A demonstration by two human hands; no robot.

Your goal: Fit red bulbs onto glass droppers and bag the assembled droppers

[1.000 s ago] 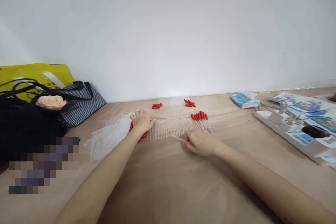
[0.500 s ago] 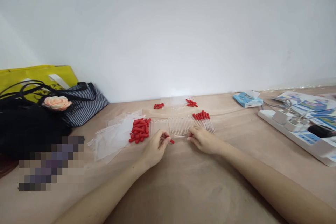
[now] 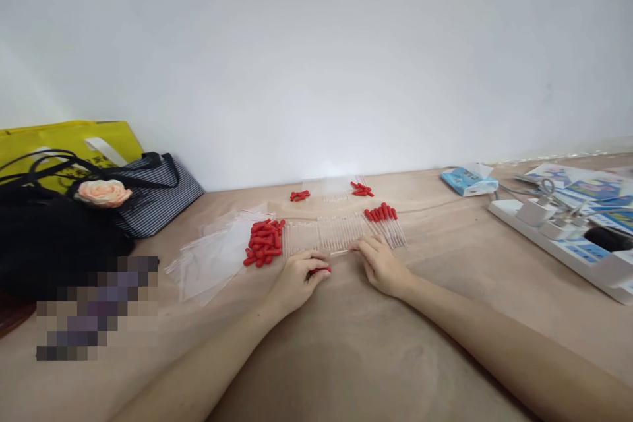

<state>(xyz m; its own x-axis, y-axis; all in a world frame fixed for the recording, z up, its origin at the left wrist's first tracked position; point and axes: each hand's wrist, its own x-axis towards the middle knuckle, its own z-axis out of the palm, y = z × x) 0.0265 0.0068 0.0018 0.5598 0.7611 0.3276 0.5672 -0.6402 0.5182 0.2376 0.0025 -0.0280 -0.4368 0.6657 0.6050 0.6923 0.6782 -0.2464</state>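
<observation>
My left hand [image 3: 301, 277] is closed on a red rubber bulb [image 3: 322, 270], which shows between its fingers. My right hand [image 3: 380, 264] has its fingertips on a thin clear tube [image 3: 339, 253] lying crosswise between the two hands. Beyond them a row of clear tubes [image 3: 324, 235] lies side by side. Right of that row are several tubes with red bulbs on their ends [image 3: 380, 212]. A pile of loose red bulbs [image 3: 264, 242] lies left of the row, beside clear plastic bags [image 3: 212, 264].
Smaller groups of red bulbs [image 3: 299, 196] lie near the wall. At the right are a blue tissue pack [image 3: 469, 180], a power strip [image 3: 514, 214] with plugs, and printed papers. A striped bag [image 3: 158, 201] and a yellow bag [image 3: 116, 135] stand at the left.
My left hand has turned over the red bulb, its fingers reaching further forward. My right hand's fingers have stretched out and shifted slightly left along the tube. The view has shifted a little.
</observation>
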